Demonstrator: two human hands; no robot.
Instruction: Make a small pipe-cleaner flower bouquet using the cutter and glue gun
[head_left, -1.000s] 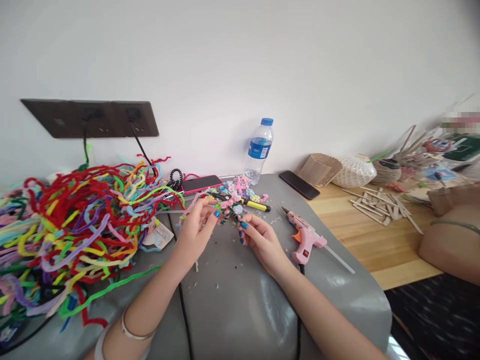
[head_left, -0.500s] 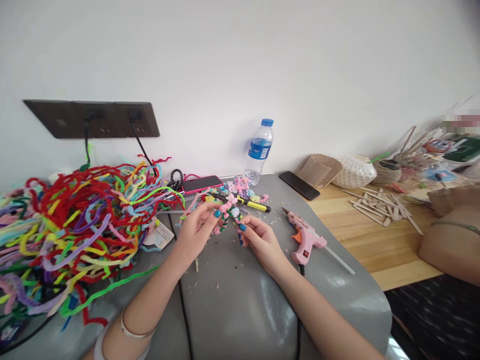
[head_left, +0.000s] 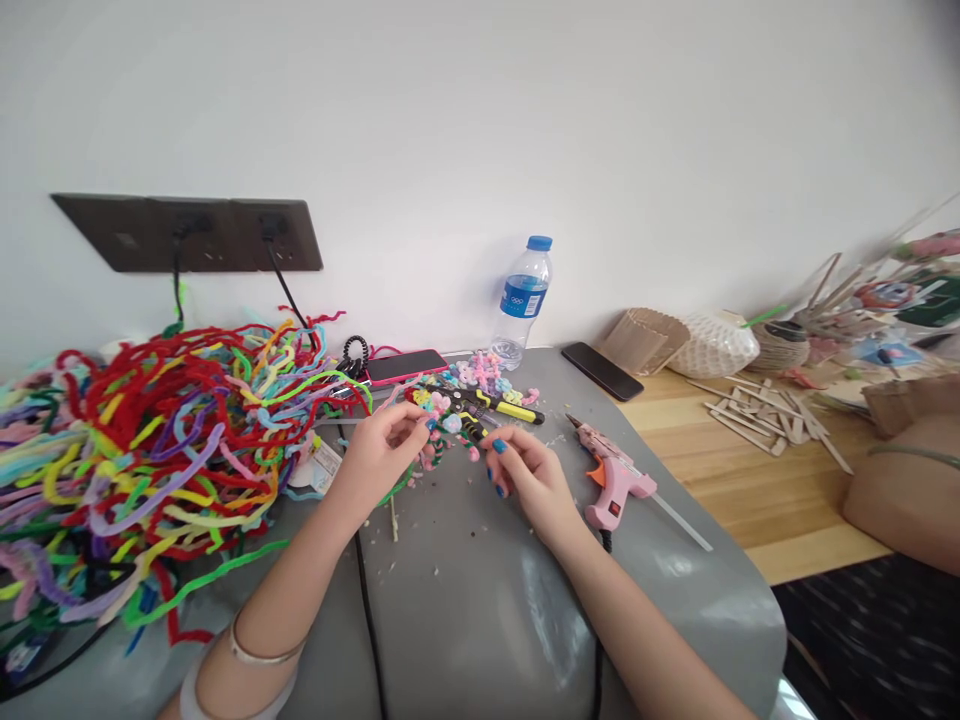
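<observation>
My left hand [head_left: 390, 445] pinches a small pipe-cleaner flower piece [head_left: 452, 424] between thumb and fingers. The piece has pink and pale blue blooms and a twisted green part hanging below. To its right is my right hand [head_left: 529, 478], its fingers curled and thumb drawn in close to them. Whether anything small is between those fingertips is hidden. Right behind the hands lie wire strippers [head_left: 517, 409] with black and yellow handles. More pastel pipe-cleaner flowers [head_left: 487, 372] are heaped behind the tool.
A large tangle of coloured pipe cleaners [head_left: 165, 450] covers the left side. A pink glue gun [head_left: 615, 480] lies on the right, its cord running down the grey table. A water bottle [head_left: 523, 305], two phones [head_left: 406, 366] and wooden sticks [head_left: 772, 412] lie further back. Another person's arm [head_left: 907, 495] is at far right.
My hands have moved apart. The left hand has shifted slightly left and down with the flower piece, and the right hand has come away from it.
</observation>
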